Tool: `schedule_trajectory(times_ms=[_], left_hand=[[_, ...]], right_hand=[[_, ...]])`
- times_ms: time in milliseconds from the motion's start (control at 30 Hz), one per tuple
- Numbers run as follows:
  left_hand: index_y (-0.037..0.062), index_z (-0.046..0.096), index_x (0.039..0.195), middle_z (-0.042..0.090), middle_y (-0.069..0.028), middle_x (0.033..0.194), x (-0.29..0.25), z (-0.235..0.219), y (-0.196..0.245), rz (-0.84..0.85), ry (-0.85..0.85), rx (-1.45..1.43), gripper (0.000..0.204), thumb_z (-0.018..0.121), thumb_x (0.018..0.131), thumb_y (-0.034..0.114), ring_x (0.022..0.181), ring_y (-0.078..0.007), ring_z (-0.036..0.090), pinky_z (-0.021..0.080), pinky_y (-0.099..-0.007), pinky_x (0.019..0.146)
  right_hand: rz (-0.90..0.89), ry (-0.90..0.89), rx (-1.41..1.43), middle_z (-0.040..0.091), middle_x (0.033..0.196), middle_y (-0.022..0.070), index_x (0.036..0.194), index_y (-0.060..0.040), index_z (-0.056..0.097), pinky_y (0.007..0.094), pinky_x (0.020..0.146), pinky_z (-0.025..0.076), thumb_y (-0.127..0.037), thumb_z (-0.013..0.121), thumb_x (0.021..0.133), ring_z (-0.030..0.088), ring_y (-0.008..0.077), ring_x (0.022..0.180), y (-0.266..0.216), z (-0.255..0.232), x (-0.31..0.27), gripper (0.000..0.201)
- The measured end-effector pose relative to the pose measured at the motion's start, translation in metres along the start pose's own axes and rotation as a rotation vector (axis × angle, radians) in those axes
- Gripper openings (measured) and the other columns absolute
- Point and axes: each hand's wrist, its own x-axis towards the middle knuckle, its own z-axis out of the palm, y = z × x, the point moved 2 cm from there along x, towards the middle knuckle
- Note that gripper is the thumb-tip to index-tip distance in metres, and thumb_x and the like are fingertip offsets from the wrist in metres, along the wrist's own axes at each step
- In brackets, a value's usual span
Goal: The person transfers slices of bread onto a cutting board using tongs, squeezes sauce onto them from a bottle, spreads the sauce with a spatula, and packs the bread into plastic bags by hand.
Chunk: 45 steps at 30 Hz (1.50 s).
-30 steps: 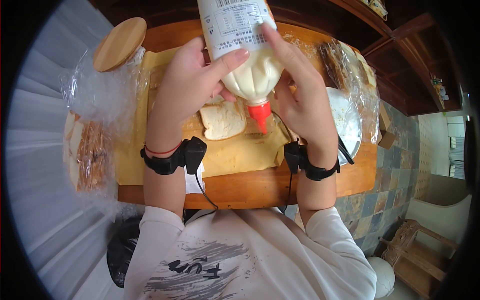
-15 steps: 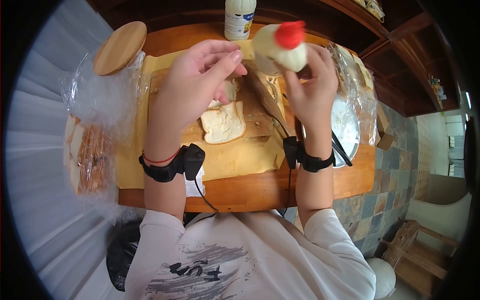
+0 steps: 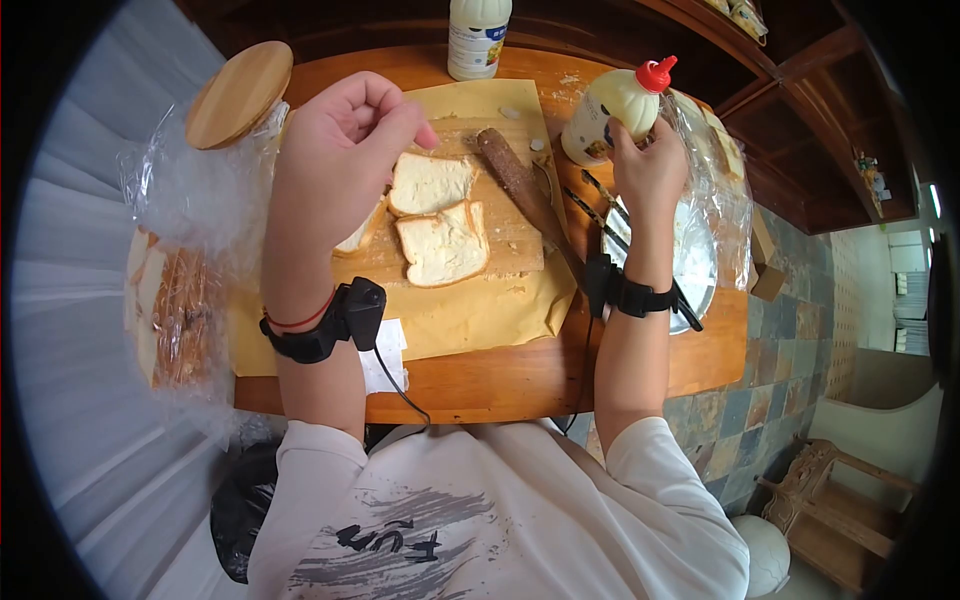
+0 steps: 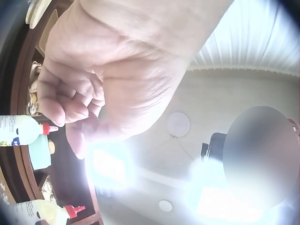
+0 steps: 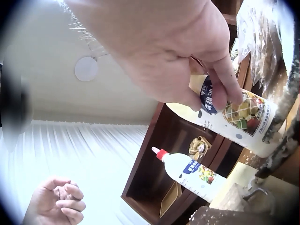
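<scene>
At the back right of the table, my right hand (image 3: 652, 165) grips a salad dressing bottle (image 3: 595, 120) with a red nozzle cap. The bottle is upright, its base down by the tabletop; the right wrist view shows the fingers around its label (image 5: 243, 115). My left hand (image 3: 340, 150) hovers over the left side of the cutting board (image 3: 515, 262), fingers loosely curled and holding nothing. Two slices of bread, a front slice (image 3: 443, 250) and a rear slice (image 3: 430, 185), lie on the board. A third slice (image 3: 362, 230) is partly hidden by the left arm.
A second dressing bottle (image 3: 478, 45) stands at the back. A tapered wooden stick (image 3: 525, 190) lies across the board's right side. Dark tongs (image 3: 610, 205) rest over a metal plate (image 3: 695, 255). Bagged bread (image 3: 180, 310) is at left, a round wooden board (image 3: 240, 95) behind it.
The bottle, earlier held cap-down over the bread in both hands, has been turned cap-up and moved to the back right by my right hand. The left hand let go and drew left.
</scene>
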Motion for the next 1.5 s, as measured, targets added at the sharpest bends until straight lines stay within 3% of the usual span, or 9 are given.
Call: schedule_trajectory(times_ms=[267, 467, 533, 667, 733, 867, 933, 1200, 1500], left_hand=[[0.0039, 0.062, 0.091, 0.077, -0.0051, 0.089, -0.001, -0.001, 0.002, 0.012, -0.027, -0.007, 0.012, 0.064, 0.101, 0.010, 0.064, 0.0008, 0.054, 0.042, -0.0168, 0.055], [0.0036, 0.067, 0.100, 0.078, -0.0161, 0.101, -0.010, 0.006, 0.016, 0.006, -0.124, -0.088, 0.007, 0.061, 0.101, 0.007, 0.057, -0.0012, 0.043, 0.038, -0.0167, 0.055], [-0.0001, 0.070, 0.107, 0.078, -0.0192, 0.102, -0.011, 0.005, 0.016, 0.008, -0.159, -0.178, 0.013, 0.060, 0.102, 0.007, 0.056, -0.0020, 0.042, 0.038, -0.0173, 0.054], [-0.0022, 0.071, 0.111, 0.078, -0.0202, 0.103, -0.009, 0.000, 0.014, 0.046, -0.174, -0.187, 0.020, 0.057, 0.105, 0.011, 0.055, -0.0026, 0.041, 0.038, -0.0180, 0.054], [-0.0024, 0.071, 0.111, 0.078, -0.0203, 0.103, -0.008, -0.002, 0.008, 0.040, -0.175, -0.172, 0.024, 0.055, 0.107, 0.015, 0.055, -0.0028, 0.040, 0.038, -0.0181, 0.054], [-0.0027, 0.070, 0.111, 0.078, -0.0202, 0.103, -0.009, 0.002, 0.015, 0.050, -0.192, -0.201, 0.025, 0.054, 0.108, 0.016, 0.055, -0.0029, 0.040, 0.038, -0.0181, 0.054], [-0.0027, 0.070, 0.112, 0.078, -0.0200, 0.103, -0.010, 0.002, 0.017, 0.061, -0.193, -0.203, 0.025, 0.054, 0.108, 0.016, 0.055, -0.0024, 0.040, 0.039, -0.0181, 0.055], [-0.0015, 0.069, 0.111, 0.078, -0.0179, 0.103, -0.012, -0.001, 0.022, 0.077, -0.167, -0.157, 0.021, 0.057, 0.106, 0.016, 0.056, -0.0009, 0.039, 0.037, -0.0168, 0.054], [0.0028, 0.064, 0.104, 0.078, -0.0136, 0.100, -0.011, -0.013, 0.022, 0.118, -0.065, -0.136, 0.011, 0.064, 0.103, 0.014, 0.056, 0.0008, 0.038, 0.034, -0.0159, 0.053]], right_hand=[[0.060, -0.021, 0.044, 0.071, 0.101, 0.0228, 0.110, -0.0002, 0.071, 0.0464, 0.088, 0.053, -0.026, 0.079, 0.088, 0.068, 0.0406, 0.096, 0.005, 0.006, 0.003, 0.035], [0.060, -0.044, 0.105, 0.072, 0.105, 0.0228, 0.113, -0.0001, 0.070, 0.0450, 0.090, 0.053, -0.028, 0.078, 0.089, 0.069, 0.0402, 0.098, 0.015, 0.002, 0.004, 0.037], [-0.047, -0.045, -0.193, 0.073, 0.106, 0.0211, 0.114, 0.0004, 0.071, 0.0439, 0.089, 0.054, -0.028, 0.078, 0.089, 0.070, 0.0376, 0.098, 0.003, -0.012, 0.002, 0.038], [-0.054, 0.077, -0.187, 0.075, 0.103, 0.0186, 0.112, 0.0015, 0.072, 0.0428, 0.084, 0.056, -0.030, 0.078, 0.090, 0.072, 0.0355, 0.094, -0.028, -0.050, -0.010, 0.039], [-0.029, -0.354, 0.127, 0.076, 0.096, 0.0160, 0.104, 0.0010, 0.074, 0.0426, 0.078, 0.056, -0.033, 0.078, 0.090, 0.073, 0.0335, 0.087, -0.036, -0.056, -0.018, 0.037], [-0.143, -0.770, -0.208, 0.075, 0.085, 0.0182, 0.093, -0.0009, 0.074, 0.0425, 0.074, 0.056, -0.028, 0.079, 0.088, 0.072, 0.0356, 0.081, -0.045, -0.058, -0.057, 0.028], [-0.074, -0.943, -0.396, 0.074, 0.086, 0.0184, 0.091, -0.0009, 0.072, 0.0443, 0.073, 0.055, -0.027, 0.080, 0.086, 0.071, 0.0381, 0.081, -0.046, -0.053, -0.070, 0.028], [-0.238, -0.753, -0.443, 0.073, 0.092, 0.0182, 0.098, -0.0034, 0.070, 0.0482, 0.077, 0.056, -0.022, 0.077, 0.086, 0.070, 0.0394, 0.090, -0.017, -0.041, -0.107, 0.023], [-0.130, -0.590, -0.166, 0.070, 0.094, 0.0263, 0.115, -0.0017, 0.060, 0.0511, 0.075, 0.053, -0.012, 0.067, 0.096, 0.066, 0.0485, 0.089, -0.014, -0.074, -0.128, 0.022]])
